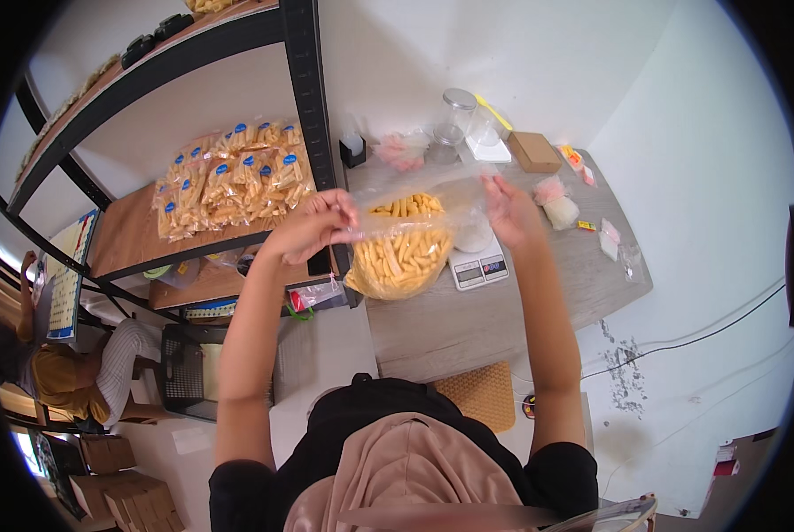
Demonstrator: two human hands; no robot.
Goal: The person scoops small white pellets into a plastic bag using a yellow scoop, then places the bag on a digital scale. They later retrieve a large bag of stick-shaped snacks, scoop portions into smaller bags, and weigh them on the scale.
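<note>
My left hand [318, 226] and my right hand [508, 207] pinch the two ends of a clear plastic bag's edge [430, 223], stretched between them above the table. Below and behind this film stands a large clear bag of yellow stick-shaped snacks [403, 259]; whether the film belongs to that bag I cannot tell. A white digital kitchen scale [479, 267] lies to the right of the snacks, with a round pale container [474, 237] on it, partly hidden by the film.
Packed snack bags [237, 176] with blue labels fill a shelf [124, 229] at left. Jars [458, 110], a cardboard box [534, 152] and small packets [560, 206] stand on the table [430, 339]. A black plastic crate [187, 372] is on the floor; another person [71, 372] sits at far left.
</note>
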